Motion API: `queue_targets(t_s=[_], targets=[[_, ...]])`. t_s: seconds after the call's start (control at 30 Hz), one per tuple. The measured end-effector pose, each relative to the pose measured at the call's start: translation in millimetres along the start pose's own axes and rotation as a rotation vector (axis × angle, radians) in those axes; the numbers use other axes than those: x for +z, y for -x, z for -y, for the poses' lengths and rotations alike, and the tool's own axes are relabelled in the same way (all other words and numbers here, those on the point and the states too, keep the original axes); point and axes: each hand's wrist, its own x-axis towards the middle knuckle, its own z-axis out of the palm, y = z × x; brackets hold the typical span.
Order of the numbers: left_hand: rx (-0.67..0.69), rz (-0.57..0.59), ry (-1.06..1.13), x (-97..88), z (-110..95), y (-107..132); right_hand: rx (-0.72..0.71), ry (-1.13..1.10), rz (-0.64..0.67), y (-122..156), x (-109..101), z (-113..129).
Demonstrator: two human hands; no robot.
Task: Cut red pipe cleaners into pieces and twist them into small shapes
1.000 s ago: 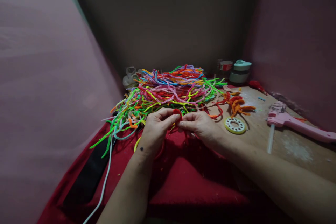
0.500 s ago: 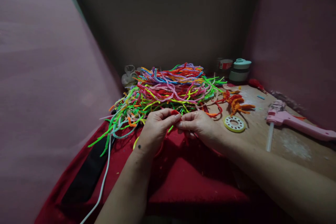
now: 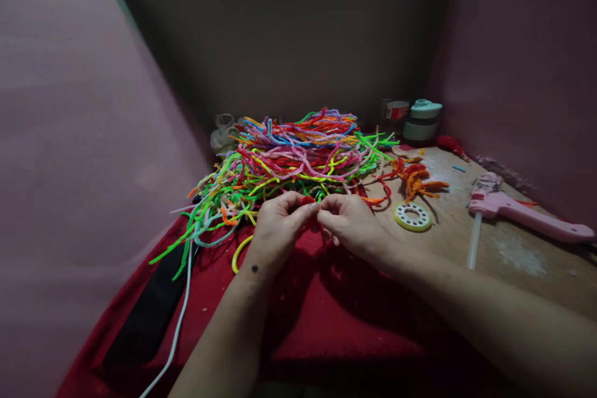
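My left hand (image 3: pixel 280 230) and my right hand (image 3: pixel 352 225) meet fingertip to fingertip over the red cloth, just in front of a heap of colourful pipe cleaners (image 3: pixel 298 165). Both are closed in a pinch on a red pipe cleaner (image 3: pixel 306 200). A bit of it shows above my left fingers, and some red hangs below my right ones. Most of its length is hidden by my hands. Beside my left wrist a yellow loop (image 3: pixel 236 255) lies on the cloth.
On the right, a brown board (image 3: pixel 448 261) carries a pink glue gun (image 3: pixel 517 208), a yellow-rimmed white ring (image 3: pixel 413 216) and orange twisted pipe cleaners (image 3: pixel 420 185). A lidded teal container (image 3: pixel 422 121) stands behind. A black phone-like slab (image 3: pixel 144 314) and white cable (image 3: pixel 180 323) lie left.
My hands stay together, with slightly shifted fingers. The green tip that showed below my fingertips is out of sight. The view has moved a little, and more of the yellow loop shows.
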Motion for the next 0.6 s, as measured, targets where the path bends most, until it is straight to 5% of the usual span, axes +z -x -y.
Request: queue_targets(t_s=[0.6], targets=[[0.072,0.035,-0.189,-3.0,8.2,-2.8,0.025,0.014,0.072,0.9,-2.2,1.4]])
